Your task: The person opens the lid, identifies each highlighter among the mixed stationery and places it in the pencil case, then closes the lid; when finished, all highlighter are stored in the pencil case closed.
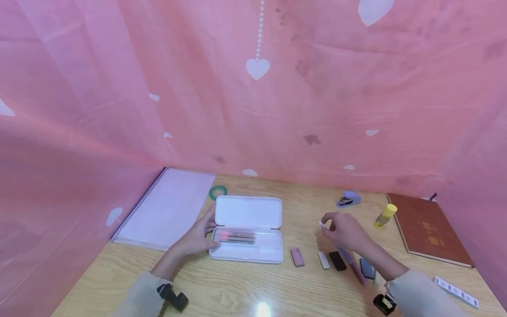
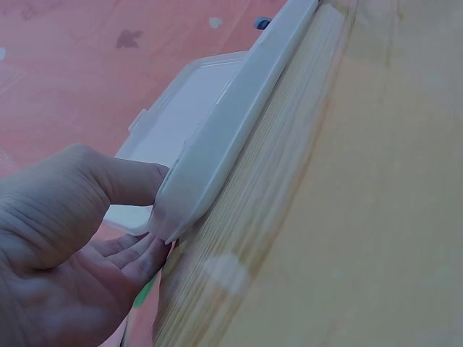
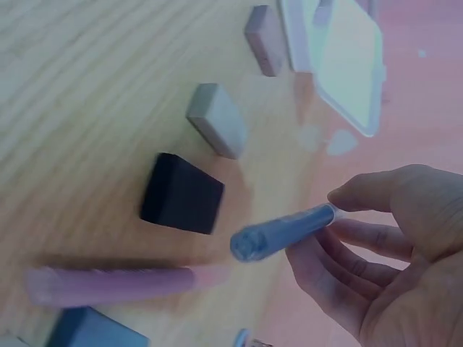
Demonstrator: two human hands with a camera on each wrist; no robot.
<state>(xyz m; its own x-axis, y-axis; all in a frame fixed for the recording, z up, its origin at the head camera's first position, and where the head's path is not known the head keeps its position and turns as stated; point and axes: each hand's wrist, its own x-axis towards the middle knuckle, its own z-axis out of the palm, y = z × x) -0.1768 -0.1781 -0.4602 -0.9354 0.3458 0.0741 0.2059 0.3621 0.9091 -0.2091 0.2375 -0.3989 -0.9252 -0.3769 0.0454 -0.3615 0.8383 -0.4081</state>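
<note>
A white pencil case [image 1: 271,246] lies with its lid raised at the back. Several pens [image 1: 237,237] with orange-pink parts lie in its rear compartment. At the case's left end my left hand [image 1: 195,235] grips it, thumb [image 2: 136,182] on the near tray's edge and fingers behind. Over to the right, my right hand [image 1: 345,230] pinches a slim blue pen-like tube [image 3: 282,233] between thumb and fingers, above the table. Below it lie a pink eraser [image 1: 297,257], a white eraser [image 1: 323,260], a black block [image 1: 338,261] and a purple pen-like stick [image 1: 353,266].
A dark blue block [image 1: 367,268] lies beside the purple stick. Behind stand a stapler [image 1: 348,199] and a yellow glue stick [image 1: 384,216]. A brown book [image 1: 429,229] and a white strip [image 1: 456,291] lie right; white paper [image 1: 166,207] and green tape [image 1: 218,192] lie left.
</note>
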